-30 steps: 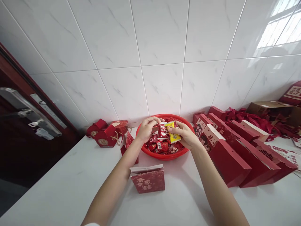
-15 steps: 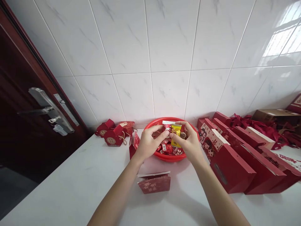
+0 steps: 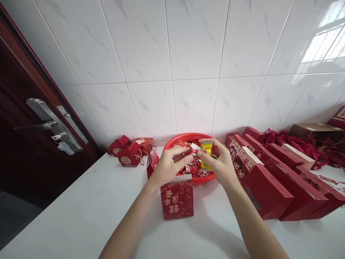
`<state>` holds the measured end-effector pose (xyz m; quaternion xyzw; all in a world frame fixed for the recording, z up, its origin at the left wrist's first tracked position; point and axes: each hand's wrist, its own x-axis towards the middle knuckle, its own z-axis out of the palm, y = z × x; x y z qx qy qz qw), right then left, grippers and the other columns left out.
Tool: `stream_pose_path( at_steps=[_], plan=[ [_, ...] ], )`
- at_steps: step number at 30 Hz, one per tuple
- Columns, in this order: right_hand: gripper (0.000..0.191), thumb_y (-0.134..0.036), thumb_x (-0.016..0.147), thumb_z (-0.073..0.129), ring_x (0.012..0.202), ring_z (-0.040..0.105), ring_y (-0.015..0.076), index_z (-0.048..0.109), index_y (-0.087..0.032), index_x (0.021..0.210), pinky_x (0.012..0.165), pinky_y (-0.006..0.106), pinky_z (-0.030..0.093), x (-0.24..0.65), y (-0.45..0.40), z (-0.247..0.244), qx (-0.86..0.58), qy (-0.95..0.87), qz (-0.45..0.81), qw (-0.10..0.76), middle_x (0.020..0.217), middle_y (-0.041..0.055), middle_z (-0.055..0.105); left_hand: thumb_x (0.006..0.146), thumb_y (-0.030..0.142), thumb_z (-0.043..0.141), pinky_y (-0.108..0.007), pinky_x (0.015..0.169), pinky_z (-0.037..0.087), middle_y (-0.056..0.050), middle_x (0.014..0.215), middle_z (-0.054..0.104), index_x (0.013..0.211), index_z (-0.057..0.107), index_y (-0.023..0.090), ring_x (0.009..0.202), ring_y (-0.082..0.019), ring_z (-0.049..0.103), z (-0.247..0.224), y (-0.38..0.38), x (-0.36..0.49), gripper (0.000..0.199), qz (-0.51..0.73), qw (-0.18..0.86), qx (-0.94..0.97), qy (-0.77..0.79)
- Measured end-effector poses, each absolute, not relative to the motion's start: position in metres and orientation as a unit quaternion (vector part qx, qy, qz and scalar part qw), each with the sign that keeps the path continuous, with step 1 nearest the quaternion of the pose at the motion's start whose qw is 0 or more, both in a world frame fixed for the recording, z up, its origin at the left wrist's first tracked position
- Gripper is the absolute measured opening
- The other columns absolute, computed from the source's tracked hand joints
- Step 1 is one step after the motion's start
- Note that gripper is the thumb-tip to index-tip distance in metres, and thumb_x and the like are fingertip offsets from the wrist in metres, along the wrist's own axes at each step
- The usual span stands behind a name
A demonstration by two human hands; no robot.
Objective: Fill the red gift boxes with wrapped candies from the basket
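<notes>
Above a red plastic basket [image 3: 172, 139] of wrapped sweets, my left hand [image 3: 167, 163] and my right hand [image 3: 221, 162] are close together. Between the fingers of my left hand is a red-and-white wrapped candy [image 3: 194, 148], which my right thumb also touches. My right hand grips a yellow candy packet [image 3: 207, 155] behind its thumb. In front of the basket, near my left wrist, a small red paper box [image 3: 177, 201] with gold characters stands on the white table; its inside is hidden. Another red box [image 3: 153, 162] is partly covered by my left hand.
Several small red boxes with rope handles [image 3: 129, 155] stand at the left by the tiled wall. To the right are rows of larger red gift boxes [image 3: 266, 190], with dark red ribbon [image 3: 285, 144] and a brown carton [image 3: 312, 129] behind. A door with a handle [image 3: 45, 124] is at far left.
The red paper box in front has come more upright, its gold-lettered face now showing. The yellow packet has shifted slightly right, and the red-and-white candy has turned between my fingers.
</notes>
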<state>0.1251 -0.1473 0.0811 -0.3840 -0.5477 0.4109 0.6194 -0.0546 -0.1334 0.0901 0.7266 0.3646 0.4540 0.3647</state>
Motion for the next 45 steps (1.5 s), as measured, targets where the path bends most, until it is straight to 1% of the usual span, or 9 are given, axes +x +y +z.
stream_pose_path(
  at_steps=[4, 8, 13, 19, 23, 27, 33, 42, 45],
  plan=[
    [0.032, -0.037, 0.073, 0.082, 0.069, 0.061, 0.0175, 0.070, -0.025, 0.100, 0.060, 0.028, 0.051, 0.127, -0.149, 0.084, -0.382, -0.551, 0.390, 0.632, 0.081, 0.0011, 0.069, 0.085, 0.038, 0.073, -0.034, 0.079, 0.058, -0.006, 0.099, 0.076, 0.108, 0.081, 0.023, 0.090, -0.023, 0.070, 0.090, -0.137, -0.054, 0.029, 0.471, 0.335, 0.722, 0.379],
    [0.029, -0.035, 0.074, 0.081, 0.078, 0.067, 0.0215, 0.071, -0.027, 0.100, 0.066, 0.032, 0.054, 0.136, -0.153, 0.088, -0.367, -0.588, 0.375, 0.616, 0.086, 0.0022, 0.073, 0.085, 0.034, 0.071, -0.033, 0.077, 0.056, -0.004, 0.089, 0.075, 0.099, 0.083, 0.024, 0.082, -0.021, 0.067, 0.093, -0.139, -0.056, 0.021, 0.442, 0.307, 0.753, 0.379],
    [0.022, -0.029, 0.078, 0.077, 0.080, 0.067, 0.0213, 0.075, -0.027, 0.100, 0.074, 0.034, 0.056, 0.144, -0.156, 0.091, -0.361, -0.657, 0.316, 0.581, 0.088, 0.0018, 0.073, 0.084, 0.031, 0.071, -0.030, 0.068, 0.053, -0.003, 0.084, 0.071, 0.085, 0.083, 0.025, 0.075, -0.019, 0.064, 0.096, -0.144, -0.058, 0.013, 0.419, 0.319, 0.758, 0.384],
    [0.023, -0.029, 0.077, 0.080, 0.073, 0.065, 0.0200, 0.076, -0.027, 0.099, 0.064, 0.032, 0.052, 0.146, -0.155, 0.088, -0.360, -0.622, 0.368, 0.591, 0.085, 0.0020, 0.073, 0.086, 0.034, 0.071, -0.031, 0.073, 0.056, -0.004, 0.084, 0.069, 0.081, 0.083, 0.024, 0.076, -0.018, 0.064, 0.093, -0.144, -0.057, 0.016, 0.427, 0.366, 0.751, 0.346],
    [0.027, -0.032, 0.074, 0.083, 0.067, 0.063, 0.0176, 0.075, -0.027, 0.099, 0.057, 0.029, 0.050, 0.146, -0.152, 0.085, -0.361, -0.567, 0.429, 0.603, 0.085, 0.0013, 0.072, 0.085, 0.040, 0.074, -0.033, 0.076, 0.059, -0.006, 0.096, 0.075, 0.094, 0.084, 0.024, 0.086, -0.021, 0.069, 0.090, -0.143, -0.056, 0.021, 0.449, 0.403, 0.719, 0.346],
    [0.030, -0.033, 0.071, 0.085, 0.068, 0.064, 0.0184, 0.074, -0.027, 0.098, 0.056, 0.029, 0.051, 0.145, -0.150, 0.084, -0.363, -0.523, 0.444, 0.631, 0.087, 0.0016, 0.072, 0.075, 0.043, 0.083, -0.040, 0.084, 0.062, -0.008, 0.111, 0.078, 0.111, 0.080, 0.026, 0.096, -0.027, 0.073, 0.086, -0.143, -0.061, 0.040, 0.459, 0.436, 0.677, 0.375],
    [0.032, -0.032, 0.070, 0.084, 0.066, 0.062, 0.0173, 0.072, -0.028, 0.100, 0.056, 0.029, 0.051, 0.143, -0.149, 0.083, -0.353, -0.501, 0.463, 0.641, 0.084, 0.0005, 0.070, 0.072, 0.038, 0.084, -0.037, 0.073, 0.062, -0.003, 0.077, 0.077, 0.101, 0.082, 0.023, 0.075, -0.023, 0.073, 0.085, -0.148, -0.064, 0.032, 0.479, 0.426, 0.649, 0.411],
    [0.037, -0.033, 0.069, 0.085, 0.060, 0.058, 0.0161, 0.073, -0.028, 0.104, 0.052, 0.027, 0.047, 0.149, -0.151, 0.087, -0.359, -0.534, 0.476, 0.600, 0.074, -0.0016, 0.066, 0.073, 0.036, 0.083, -0.032, 0.069, 0.057, -0.001, 0.071, 0.069, 0.090, 0.084, 0.024, 0.071, -0.019, 0.066, 0.086, -0.151, -0.061, 0.022, 0.531, 0.403, 0.640, 0.382],
    [0.036, -0.033, 0.070, 0.085, 0.061, 0.058, 0.0155, 0.073, -0.027, 0.104, 0.053, 0.027, 0.048, 0.151, -0.151, 0.088, -0.342, -0.555, 0.480, 0.587, 0.076, -0.0013, 0.066, 0.071, 0.035, 0.084, -0.031, 0.069, 0.055, 0.000, 0.068, 0.065, 0.079, 0.082, 0.023, 0.070, -0.017, 0.062, 0.084, -0.151, -0.063, 0.014, 0.543, 0.410, 0.633, 0.369]
  ],
)
